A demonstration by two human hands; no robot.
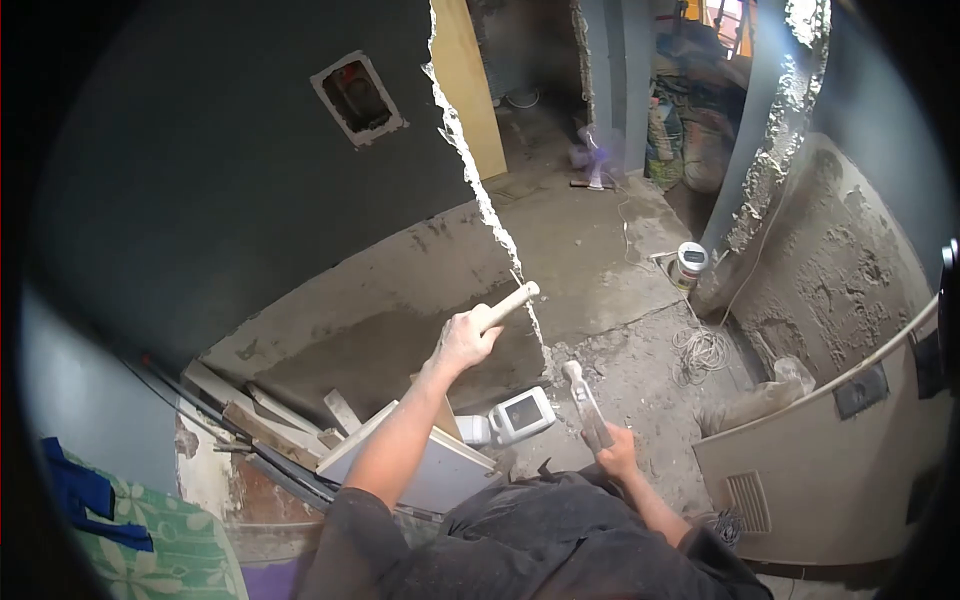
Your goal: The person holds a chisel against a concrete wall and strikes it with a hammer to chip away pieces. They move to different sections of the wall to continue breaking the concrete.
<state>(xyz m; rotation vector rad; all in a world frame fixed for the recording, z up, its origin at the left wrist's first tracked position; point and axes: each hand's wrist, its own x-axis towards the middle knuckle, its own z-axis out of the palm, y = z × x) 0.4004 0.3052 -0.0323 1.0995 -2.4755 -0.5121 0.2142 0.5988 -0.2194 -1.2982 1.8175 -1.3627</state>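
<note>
My left hand (462, 343) is closed round a pale, thick rod (508, 307) that looks like a chisel. Its rounded end points up and right, close to the chipped white edge (480, 185) of the dark wall. Lower down on the right, my right hand (618, 452) grips a hammer (592, 420) by its handle. The dusty hammer head is raised toward the foot of that edge, apart from the rod. Whether the rod's other end touches anything is hidden by my hand and forearm.
A recessed electrical box (356, 97) sits in the dark wall. Boards (268, 425) and a white plastic container (523, 415) lie low at left and centre. On the rubble-strewn floor are coiled cable (702, 350) and a small tub (691, 262). A purple fan (594, 160) stands farther back.
</note>
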